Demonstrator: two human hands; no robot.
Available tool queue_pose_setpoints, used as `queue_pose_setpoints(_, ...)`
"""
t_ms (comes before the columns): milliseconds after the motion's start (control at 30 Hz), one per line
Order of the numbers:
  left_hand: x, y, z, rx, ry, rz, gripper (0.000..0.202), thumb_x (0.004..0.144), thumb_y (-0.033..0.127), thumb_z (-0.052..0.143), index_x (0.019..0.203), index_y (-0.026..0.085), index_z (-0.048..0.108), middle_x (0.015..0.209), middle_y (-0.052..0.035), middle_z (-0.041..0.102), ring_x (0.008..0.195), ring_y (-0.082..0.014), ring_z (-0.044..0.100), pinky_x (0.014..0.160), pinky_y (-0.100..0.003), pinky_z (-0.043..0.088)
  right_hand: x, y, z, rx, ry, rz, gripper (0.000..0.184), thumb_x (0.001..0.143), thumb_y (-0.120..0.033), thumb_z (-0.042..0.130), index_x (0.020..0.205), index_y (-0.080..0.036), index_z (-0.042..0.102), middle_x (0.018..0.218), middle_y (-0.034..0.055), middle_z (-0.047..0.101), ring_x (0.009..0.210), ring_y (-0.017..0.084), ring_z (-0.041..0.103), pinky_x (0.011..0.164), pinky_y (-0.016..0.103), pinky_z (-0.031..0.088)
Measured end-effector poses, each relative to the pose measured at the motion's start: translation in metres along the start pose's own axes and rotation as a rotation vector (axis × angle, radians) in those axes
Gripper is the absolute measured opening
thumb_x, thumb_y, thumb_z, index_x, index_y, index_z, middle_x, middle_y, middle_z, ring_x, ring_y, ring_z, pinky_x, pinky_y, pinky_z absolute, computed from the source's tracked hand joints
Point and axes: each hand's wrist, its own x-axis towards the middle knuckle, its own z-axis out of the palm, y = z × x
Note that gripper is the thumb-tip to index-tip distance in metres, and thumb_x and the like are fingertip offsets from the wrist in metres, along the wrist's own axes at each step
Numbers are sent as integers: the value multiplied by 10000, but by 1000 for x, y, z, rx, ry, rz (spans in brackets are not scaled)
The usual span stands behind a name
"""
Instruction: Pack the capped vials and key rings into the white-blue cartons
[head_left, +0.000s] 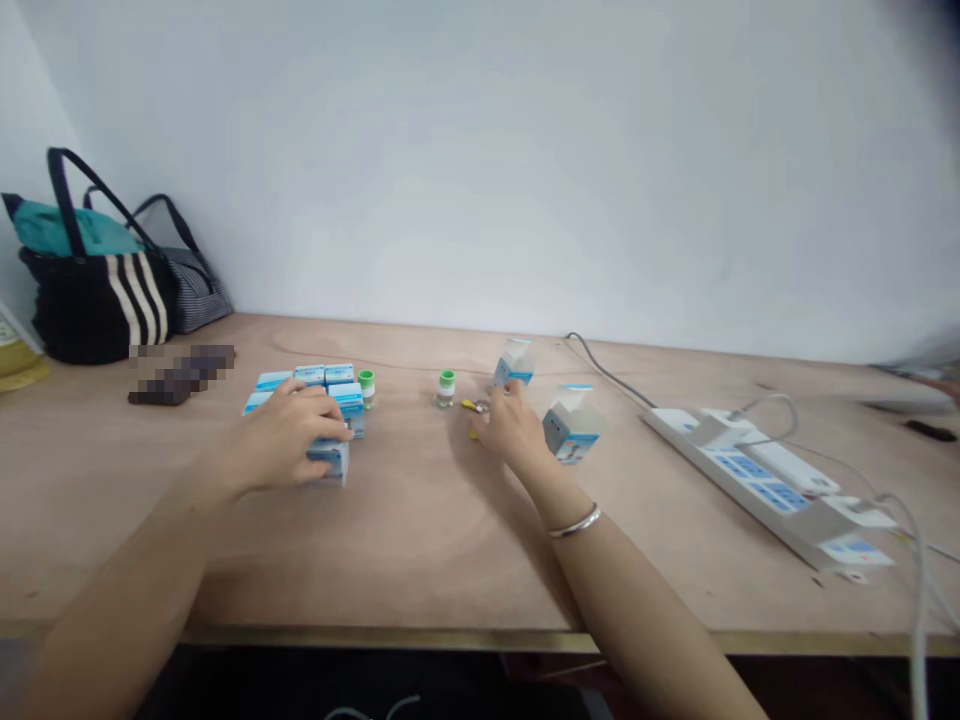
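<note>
Plywood bench (420, 560) runs along a white wall (480, 170), with a striped black bag (97, 310) at its far left and a white power strip (757, 480) at the right. Your left hand (281, 440) curls over a small blue-and-white box (328, 462), gripping it, at the front of a cluster of similar boxes (309, 375). Your right hand (510, 430) is half open, holding nothing that shows, and is the nearer hand to a small yellow-tipped object (472, 406) just beyond its fingers, with an opened carton (514, 365) just behind and a green-capped vial (446, 388) to its left.
</note>
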Motion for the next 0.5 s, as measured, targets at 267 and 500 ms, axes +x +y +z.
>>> queue_pose_setpoints(267,-21,-25,-11,51,-80,-178,201,659,159,629,854,206,624,913,-16,598,822,-199,556,709,-281,422,49,22,16,93,25,95,441,786,-280,568,1135,-16,516,1336,297,319,1070,346,530,839,389,434)
queue_pose_setpoints(500,-24,-36,-14,50,-93,-207,265,687,141,603,942,195,555,937,-2,569,846,-180,536,723,-260,421,69,29,21,115,4,68,402,754,-238,584,1097,-34,540,1202,229,482,1040,298,537,854,367,430)
